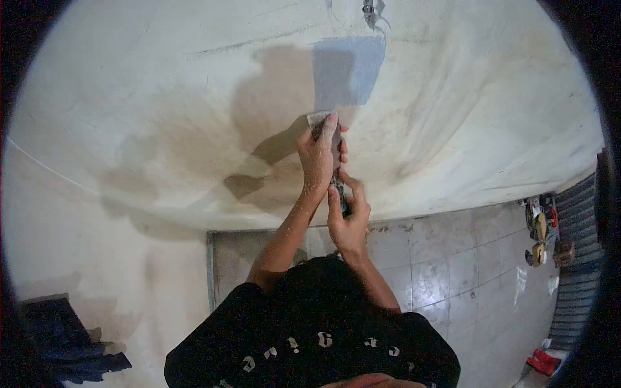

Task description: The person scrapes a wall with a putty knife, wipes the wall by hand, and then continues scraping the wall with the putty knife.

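My left hand [317,158] is closed round a long, flat grey-brown scraper-like tool [336,152], its thumb along the upper face and several fingertips showing past the right side. The tool's pale squared end [315,118] is close to the wall, just below a blue-grey painted patch [367,68]. Lower down, my right hand [349,216] grips the dark lower end [344,205] with thumb and fingers. Pale dust specks my left forearm [284,236]. The right palm hides part of the grip.
The off-white wall [466,110] carries brown smudges and shadows of my arms. A small metal fitting [369,9] protrudes above the patch. Grey floor tiles [446,258] extend below. Dark cloth [65,339] is at left; footwear [539,226] and a red item [542,362] are at right.
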Demonstrator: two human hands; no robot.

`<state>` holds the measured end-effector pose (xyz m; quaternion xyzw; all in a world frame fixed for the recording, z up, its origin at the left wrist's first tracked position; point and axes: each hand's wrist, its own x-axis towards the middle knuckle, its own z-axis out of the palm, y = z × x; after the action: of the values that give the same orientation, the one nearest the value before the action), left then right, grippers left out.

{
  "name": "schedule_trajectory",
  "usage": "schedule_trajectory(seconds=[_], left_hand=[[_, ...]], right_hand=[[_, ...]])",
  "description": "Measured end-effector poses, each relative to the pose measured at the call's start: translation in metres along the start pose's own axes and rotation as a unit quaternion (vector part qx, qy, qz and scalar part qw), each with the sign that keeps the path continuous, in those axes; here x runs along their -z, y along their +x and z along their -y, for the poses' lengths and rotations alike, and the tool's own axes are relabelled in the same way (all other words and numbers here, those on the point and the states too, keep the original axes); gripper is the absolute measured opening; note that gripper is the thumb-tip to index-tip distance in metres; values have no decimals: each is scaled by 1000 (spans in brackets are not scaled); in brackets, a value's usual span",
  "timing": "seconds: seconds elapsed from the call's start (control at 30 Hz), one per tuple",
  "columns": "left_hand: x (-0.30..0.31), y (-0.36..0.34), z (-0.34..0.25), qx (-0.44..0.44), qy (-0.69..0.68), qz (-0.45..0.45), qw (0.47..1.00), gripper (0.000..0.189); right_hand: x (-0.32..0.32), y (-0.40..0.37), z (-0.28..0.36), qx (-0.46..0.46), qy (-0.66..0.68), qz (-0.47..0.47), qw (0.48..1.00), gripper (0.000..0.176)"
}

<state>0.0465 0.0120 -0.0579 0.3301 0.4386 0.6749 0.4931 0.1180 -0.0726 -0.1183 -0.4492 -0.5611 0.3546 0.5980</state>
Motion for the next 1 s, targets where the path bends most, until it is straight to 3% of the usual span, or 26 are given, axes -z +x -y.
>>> schedule_trajectory(seconds=[0.07, 0.27, 0.37, 0.47, 0.6, 0.7, 0.8, 0.9, 1.0], left_hand=[[0, -3, -3, -4, 8, -3, 1000, 31], [0, 1, 10, -25, -4, -8, 1000, 33], [-6, 0, -4, -51, 14, -1, 999, 33], [3, 2, 18, -20, 5, -4, 1000, 33], [8, 4, 31, 6, -1, -15, 1000, 31], [12, -6, 30, 10, -7, -27, 1000, 30], [11, -3, 27, 11, -15, -34, 999, 31], [11, 1, 29, 5, -6, -21, 1000, 34], [14, -9, 30, 3, -19, -19, 1000, 35]], right_hand=[[4, 5, 19, -88, 28, 34, 995, 33], [1, 1, -5, 31, -14, 3, 999, 33], [3, 7, 9, -15, -4, -6, 1000, 31], [2, -2, -12, 43, -40, -20, 998, 31], [5, -9, -18, -20, -18, -3, 1000, 32], [6, -10, -7, -25, -69, 7, 997, 33], [1, -11, -20, 3, -39, -14, 999, 33], [10, -10, -7, -52, -48, 30, 997, 32], [8, -11, -8, 26, -64, 8, 998, 33]])
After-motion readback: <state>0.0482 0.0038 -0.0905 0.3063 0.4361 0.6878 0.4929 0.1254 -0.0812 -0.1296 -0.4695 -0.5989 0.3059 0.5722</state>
